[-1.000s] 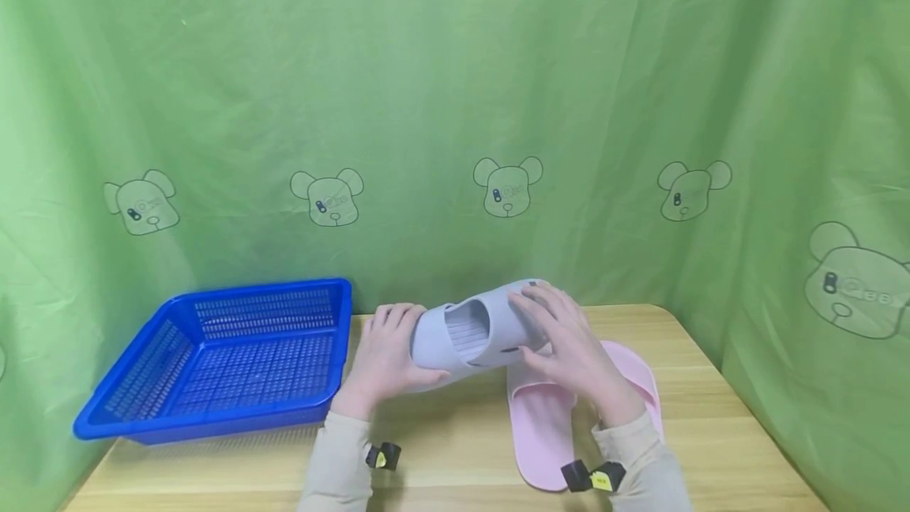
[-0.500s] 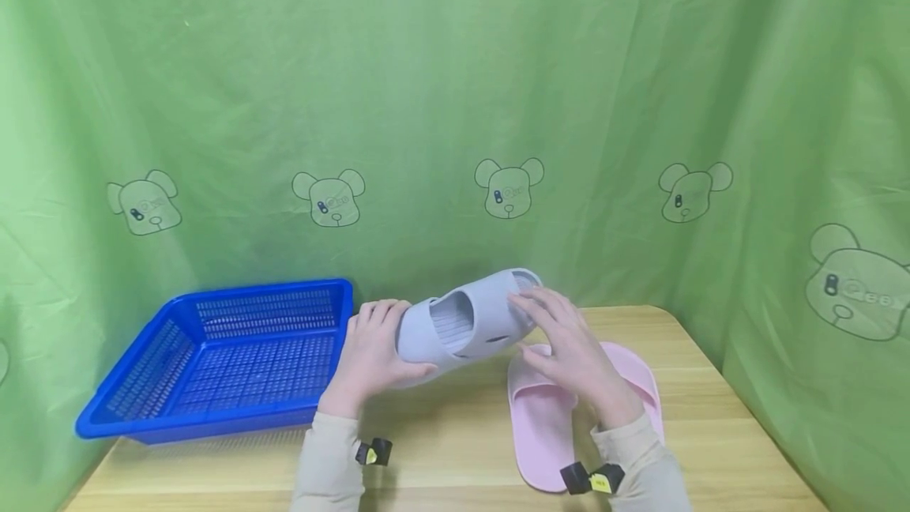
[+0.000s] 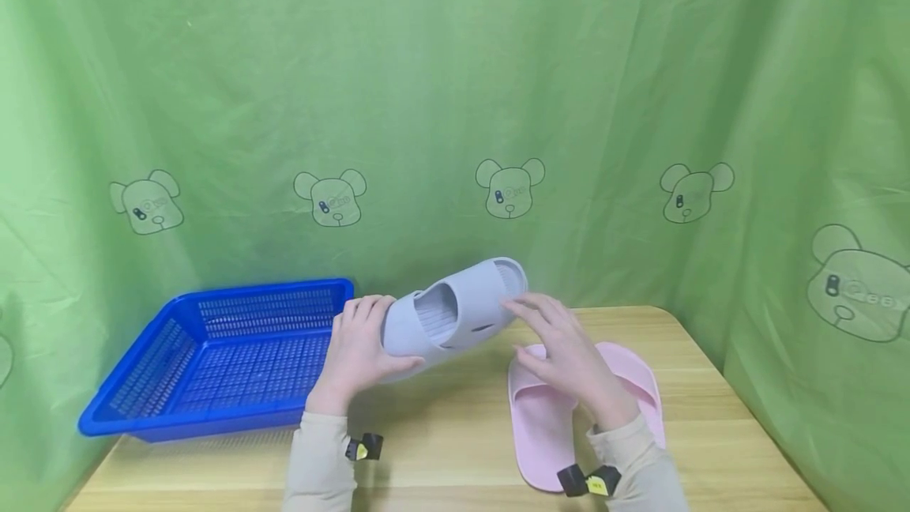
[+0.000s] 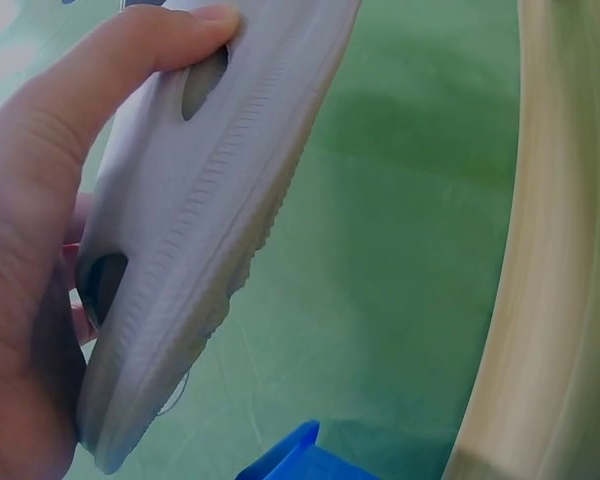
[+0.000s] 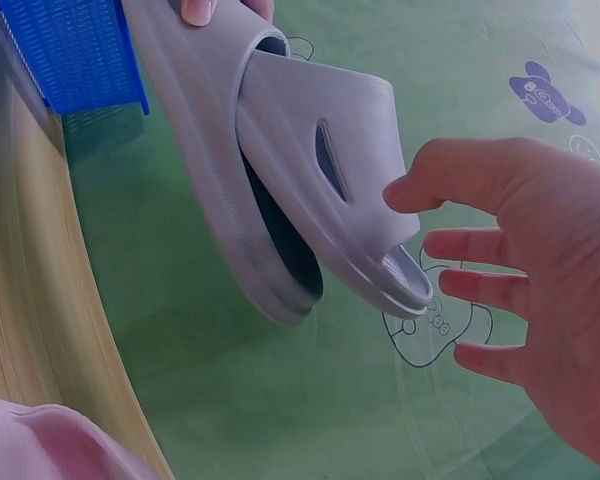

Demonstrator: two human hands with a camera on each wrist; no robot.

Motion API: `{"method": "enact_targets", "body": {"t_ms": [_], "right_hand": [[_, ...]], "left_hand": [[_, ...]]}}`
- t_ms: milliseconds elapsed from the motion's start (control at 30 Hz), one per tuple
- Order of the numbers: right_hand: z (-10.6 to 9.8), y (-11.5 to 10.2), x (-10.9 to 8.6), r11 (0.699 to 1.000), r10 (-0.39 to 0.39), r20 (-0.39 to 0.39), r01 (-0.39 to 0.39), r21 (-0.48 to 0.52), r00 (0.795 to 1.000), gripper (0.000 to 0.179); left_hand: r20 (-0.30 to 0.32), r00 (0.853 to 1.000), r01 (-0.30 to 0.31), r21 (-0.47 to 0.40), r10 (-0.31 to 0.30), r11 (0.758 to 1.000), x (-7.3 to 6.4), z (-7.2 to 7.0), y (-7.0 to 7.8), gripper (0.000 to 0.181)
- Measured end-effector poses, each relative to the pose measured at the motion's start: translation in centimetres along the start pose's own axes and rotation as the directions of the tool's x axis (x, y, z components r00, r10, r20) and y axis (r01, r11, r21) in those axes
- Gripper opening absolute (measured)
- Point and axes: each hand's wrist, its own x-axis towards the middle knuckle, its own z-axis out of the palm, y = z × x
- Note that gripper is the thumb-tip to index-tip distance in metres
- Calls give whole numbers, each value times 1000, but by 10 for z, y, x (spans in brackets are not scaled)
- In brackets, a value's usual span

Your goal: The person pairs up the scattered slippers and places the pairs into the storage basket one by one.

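Note:
My left hand (image 3: 359, 350) grips a pair of grey slippers (image 3: 479, 295) at one end, thumb on the near side and fingers over the top. The pair is held tilted above the table, open toe up and to the right. In the right wrist view the front slipper (image 5: 365, 110) is tucked against the other grey slipper (image 5: 205, 170). Beside the toe end is my right hand (image 3: 569, 354), its fingers loosely spread and apart from the slipper in the right wrist view. Below it a pink slipper (image 3: 543, 425) and its mate (image 3: 636, 370) lie on the table.
A blue plastic basket (image 3: 213, 421) with mesh walls stands at the left of the wooden table (image 3: 455, 457), close beside my left hand. A green curtain (image 3: 426, 85) printed with bear heads hangs behind and along both sides.
My left hand has moved left with the grey slippers, and their toe end has risen. My right hand has let go of them and stays near its former place.

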Motion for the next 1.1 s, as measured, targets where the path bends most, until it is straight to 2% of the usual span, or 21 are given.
{"method": "enact_targets", "body": {"t_ms": [367, 567, 800, 1100], "right_hand": [[4, -8, 3, 999, -36, 59, 36, 6, 998, 56], [5, -12, 4, 1000, -21, 87, 20, 10, 996, 55], [11, -18, 5, 1000, -12, 119, 9, 22, 993, 56], [20, -25, 5, 999, -27, 152, 23, 32, 988, 53]], "left_hand": [[-15, 998, 53, -11, -53, 999, -2, -12, -6, 95], [-13, 997, 77, -21, -77, 997, -2, -18, -10, 93], [-45, 995, 84, -12, -85, 996, -5, -24, -15, 93], [-24, 993, 118, -17, -118, 993, -6, -30, -20, 92]]}}
